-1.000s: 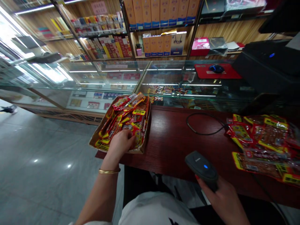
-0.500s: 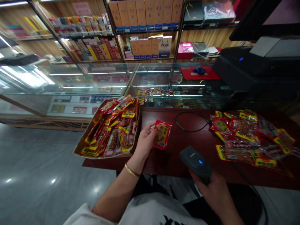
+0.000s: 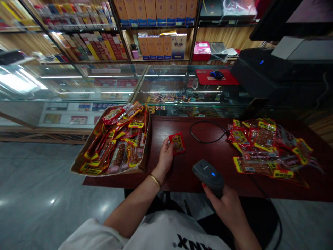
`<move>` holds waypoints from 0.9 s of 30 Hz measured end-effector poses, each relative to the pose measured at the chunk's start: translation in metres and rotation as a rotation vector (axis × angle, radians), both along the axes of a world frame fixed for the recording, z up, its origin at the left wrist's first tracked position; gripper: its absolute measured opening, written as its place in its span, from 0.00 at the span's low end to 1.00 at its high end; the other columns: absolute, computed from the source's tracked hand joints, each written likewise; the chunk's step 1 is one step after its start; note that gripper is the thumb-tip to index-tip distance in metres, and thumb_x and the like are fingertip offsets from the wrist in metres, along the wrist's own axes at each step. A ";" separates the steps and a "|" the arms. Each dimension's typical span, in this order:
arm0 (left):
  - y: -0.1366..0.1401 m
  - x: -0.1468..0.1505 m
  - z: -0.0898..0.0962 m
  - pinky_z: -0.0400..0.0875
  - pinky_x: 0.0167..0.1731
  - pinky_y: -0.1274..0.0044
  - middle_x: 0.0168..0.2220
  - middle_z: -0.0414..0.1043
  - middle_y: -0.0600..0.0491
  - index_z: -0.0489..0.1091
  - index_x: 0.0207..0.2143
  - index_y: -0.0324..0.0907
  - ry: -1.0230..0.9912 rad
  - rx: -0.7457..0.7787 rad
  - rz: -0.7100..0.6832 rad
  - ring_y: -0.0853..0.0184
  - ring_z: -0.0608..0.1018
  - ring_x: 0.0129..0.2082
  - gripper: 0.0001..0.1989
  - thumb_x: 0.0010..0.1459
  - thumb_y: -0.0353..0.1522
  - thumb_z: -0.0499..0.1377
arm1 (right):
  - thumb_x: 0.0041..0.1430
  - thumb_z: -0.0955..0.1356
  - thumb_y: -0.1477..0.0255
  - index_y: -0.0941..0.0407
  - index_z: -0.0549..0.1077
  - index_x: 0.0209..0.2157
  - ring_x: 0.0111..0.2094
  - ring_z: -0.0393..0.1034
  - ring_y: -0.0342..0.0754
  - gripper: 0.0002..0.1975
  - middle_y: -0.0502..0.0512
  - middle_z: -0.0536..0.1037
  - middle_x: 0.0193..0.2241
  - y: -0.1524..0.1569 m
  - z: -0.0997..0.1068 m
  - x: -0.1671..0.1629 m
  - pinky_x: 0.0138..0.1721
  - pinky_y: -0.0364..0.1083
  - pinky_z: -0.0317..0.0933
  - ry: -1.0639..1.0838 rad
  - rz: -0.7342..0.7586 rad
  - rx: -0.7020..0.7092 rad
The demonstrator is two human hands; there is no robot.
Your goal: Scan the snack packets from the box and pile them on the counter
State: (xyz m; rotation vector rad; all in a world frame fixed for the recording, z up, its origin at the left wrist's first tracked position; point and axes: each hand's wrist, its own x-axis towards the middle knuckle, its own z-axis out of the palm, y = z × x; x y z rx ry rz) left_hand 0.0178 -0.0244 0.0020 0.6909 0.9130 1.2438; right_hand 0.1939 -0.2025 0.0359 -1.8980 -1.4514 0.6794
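Between the thumb and fingers of my left hand is a small red and yellow snack packet, gripped by its left edge above the dark red table. My right hand is wrapped round the handle of a black barcode scanner with a lit blue light. The scanner's head points toward the packet, with a gap between them. Left of my left hand stands an open cardboard box full of red and yellow snack packets. A loose pile of similar snack packets lies on the table at the right.
A black cable loop lies on the table beside the pile. Behind are a glass display counter, a mouse on a red mat, and a black machine. Stocked shelves line the wall.
My view has shifted slightly, so most things appear a little further left and higher. The packet has turned and sits lower, nearer the tabletop. Both hands keep their hold.
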 end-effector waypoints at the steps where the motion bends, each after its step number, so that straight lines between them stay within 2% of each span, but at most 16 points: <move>1: 0.001 0.000 -0.002 0.78 0.43 0.71 0.42 0.78 0.52 0.67 0.49 0.44 0.007 0.012 0.003 0.65 0.81 0.40 0.19 0.56 0.36 0.64 | 0.61 0.68 0.53 0.55 0.83 0.36 0.37 0.83 0.61 0.21 0.62 0.86 0.34 0.000 0.001 0.000 0.40 0.51 0.73 -0.005 -0.001 0.001; 12: 0.007 -0.002 -0.023 0.74 0.43 0.74 0.39 0.78 0.52 0.71 0.47 0.43 0.065 0.061 0.031 0.67 0.80 0.36 0.15 0.58 0.37 0.62 | 0.62 0.67 0.53 0.55 0.83 0.35 0.34 0.83 0.60 0.20 0.61 0.86 0.30 -0.001 0.003 0.005 0.40 0.51 0.73 -0.035 0.018 0.019; 16: 0.006 0.000 -0.017 0.75 0.40 0.75 0.37 0.78 0.54 0.70 0.47 0.44 0.015 0.043 0.040 0.68 0.79 0.35 0.16 0.57 0.36 0.63 | 0.62 0.67 0.54 0.55 0.83 0.36 0.34 0.83 0.60 0.20 0.61 0.86 0.30 -0.002 0.002 0.004 0.40 0.51 0.73 -0.033 0.009 0.005; 20: 0.004 0.001 -0.006 0.77 0.40 0.73 0.40 0.78 0.53 0.68 0.48 0.45 0.006 -0.009 0.029 0.67 0.80 0.36 0.18 0.55 0.36 0.64 | 0.62 0.68 0.55 0.55 0.82 0.38 0.38 0.83 0.61 0.19 0.62 0.86 0.34 -0.003 0.000 0.004 0.41 0.51 0.73 -0.037 -0.018 -0.001; 27: 0.004 0.001 0.003 0.78 0.40 0.72 0.37 0.79 0.52 0.70 0.45 0.42 0.005 -0.054 0.016 0.64 0.82 0.38 0.18 0.52 0.37 0.65 | 0.63 0.68 0.59 0.55 0.82 0.40 0.40 0.82 0.59 0.16 0.61 0.86 0.37 -0.002 0.005 0.004 0.43 0.50 0.72 -0.030 -0.017 0.007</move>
